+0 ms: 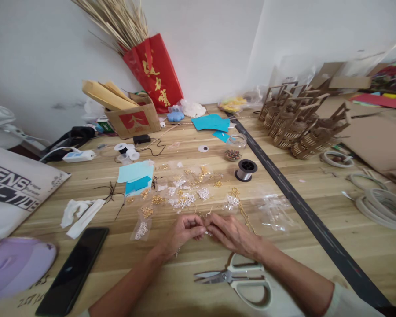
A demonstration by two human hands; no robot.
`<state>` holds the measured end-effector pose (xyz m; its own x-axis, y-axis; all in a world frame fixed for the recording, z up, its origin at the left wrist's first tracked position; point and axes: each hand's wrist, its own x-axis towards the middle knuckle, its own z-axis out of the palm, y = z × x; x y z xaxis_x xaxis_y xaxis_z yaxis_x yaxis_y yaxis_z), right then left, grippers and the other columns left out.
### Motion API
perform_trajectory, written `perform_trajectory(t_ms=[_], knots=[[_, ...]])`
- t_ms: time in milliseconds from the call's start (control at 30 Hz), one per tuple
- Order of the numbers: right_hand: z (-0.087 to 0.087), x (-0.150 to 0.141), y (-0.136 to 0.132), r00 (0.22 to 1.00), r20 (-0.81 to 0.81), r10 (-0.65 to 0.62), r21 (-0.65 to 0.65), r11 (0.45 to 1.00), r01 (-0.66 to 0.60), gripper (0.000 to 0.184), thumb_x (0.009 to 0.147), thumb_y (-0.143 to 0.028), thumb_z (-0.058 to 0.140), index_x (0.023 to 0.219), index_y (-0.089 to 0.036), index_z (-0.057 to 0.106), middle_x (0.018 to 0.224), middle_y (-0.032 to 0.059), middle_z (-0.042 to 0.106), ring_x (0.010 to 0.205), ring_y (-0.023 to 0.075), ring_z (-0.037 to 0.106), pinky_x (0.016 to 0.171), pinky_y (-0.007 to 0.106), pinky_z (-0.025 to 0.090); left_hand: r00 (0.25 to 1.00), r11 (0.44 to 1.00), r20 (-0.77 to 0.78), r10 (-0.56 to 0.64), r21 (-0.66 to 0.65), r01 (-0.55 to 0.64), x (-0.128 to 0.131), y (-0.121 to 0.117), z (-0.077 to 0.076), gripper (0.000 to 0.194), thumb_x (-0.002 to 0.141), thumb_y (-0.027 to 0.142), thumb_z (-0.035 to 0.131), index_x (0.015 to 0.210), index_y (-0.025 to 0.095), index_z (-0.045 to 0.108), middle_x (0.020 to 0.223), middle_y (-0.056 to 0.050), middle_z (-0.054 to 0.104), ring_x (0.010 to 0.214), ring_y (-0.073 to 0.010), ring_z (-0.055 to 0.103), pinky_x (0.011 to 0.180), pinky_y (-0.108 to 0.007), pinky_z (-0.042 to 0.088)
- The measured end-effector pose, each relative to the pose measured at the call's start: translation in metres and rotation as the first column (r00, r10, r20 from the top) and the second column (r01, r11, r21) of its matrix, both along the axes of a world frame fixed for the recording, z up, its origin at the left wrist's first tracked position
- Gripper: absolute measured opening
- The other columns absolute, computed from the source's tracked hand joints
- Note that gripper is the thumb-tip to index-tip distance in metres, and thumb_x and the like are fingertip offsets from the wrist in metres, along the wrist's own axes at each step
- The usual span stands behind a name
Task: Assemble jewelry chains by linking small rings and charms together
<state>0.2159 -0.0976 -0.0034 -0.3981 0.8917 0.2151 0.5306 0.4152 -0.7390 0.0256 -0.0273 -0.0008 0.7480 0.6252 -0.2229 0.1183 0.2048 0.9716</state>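
My left hand [188,230] and my right hand [229,231] meet over the table, both closed in a pinch with fingertips almost touching. Between them is a thin strand with small silvery beads [208,233], mostly hidden by the fingers. A bit of beaded strand [177,252] hangs beneath my left hand. Just beyond the hands lie silver beads [185,200] and gold beads [158,200] on small clear bags. A gold chain [242,211] runs beside my right hand. Scissors with pale handles [232,277] lie below it, blades partly apart.
A spool of clear line [246,170] stands near a jar of beads [233,154]. To the left are a black phone [74,270], white strips [86,215] and blue paper sheets [135,176]. Small wooden baskets [300,119] and cord coils [383,207] are at right.
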Motion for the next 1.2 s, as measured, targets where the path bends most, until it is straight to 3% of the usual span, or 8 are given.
perform_trajectory(t_ms=[433, 600, 800, 1200], knots=[[0.009, 0.005, 0.007, 0.997, -0.079, 0.018, 0.123, 0.992, -0.009, 0.017, 0.097, -0.021, 0.048, 0.101, -0.016, 0.064, 0.089, 0.0064, 0.066, 0.080, 0.0150, 0.062, 0.072, 0.027, 0.050, 0.998, 0.998, -0.013, 0.066, 0.016, -0.066, 0.000, 0.001, 0.003, 0.033, 0.073, 0.044, 0.072, 0.070, 0.013, 0.060, 0.061, 0.000, 0.059, 0.059, -0.0116, 0.052, 0.060, -0.024, 0.044], [0.004, 0.005, 0.007, 0.998, -0.047, -0.043, 0.138, 0.989, 0.049, 0.014, 0.095, -0.023, 0.051, 0.103, -0.017, 0.062, 0.085, 0.0048, 0.063, 0.076, 0.0150, 0.060, 0.068, 0.027, 0.049, 0.996, 0.996, -0.012, 0.087, 0.013, -0.087, 0.000, 0.001, 0.002, 0.032, 0.073, 0.043, 0.072, 0.071, 0.014, 0.060, 0.062, -0.001, 0.061, 0.059, -0.0119, 0.054, 0.061, -0.024, 0.045], [0.004, 0.006, 0.008, 0.999, -0.031, 0.011, 0.118, 0.993, -0.007, 0.020, 0.098, -0.019, 0.045, 0.096, -0.017, 0.064, 0.088, 0.0061, 0.062, 0.080, 0.0159, 0.060, 0.072, 0.028, 0.049, 0.995, 0.995, -0.009, 0.104, 0.001, -0.104, 0.000, 0.000, 0.002, 0.033, 0.072, 0.044, 0.073, 0.070, 0.013, 0.061, 0.061, -0.002, 0.063, 0.059, -0.0125, 0.056, 0.061, -0.025, 0.046], [0.002, 0.001, 0.005, 0.999, -0.032, -0.026, 0.118, 0.993, 0.029, 0.014, 0.098, -0.017, 0.041, 0.093, -0.019, 0.054, 0.084, 0.0027, 0.056, 0.075, 0.0145, 0.055, 0.069, 0.026, 0.046, 0.996, 0.994, -0.035, 0.088, 0.066, -0.085, 0.002, -0.001, 0.004, 0.025, 0.072, 0.036, 0.073, 0.069, 0.013, 0.062, 0.063, -0.001, 0.061, 0.060, -0.0122, 0.054, 0.061, -0.024, 0.045]])
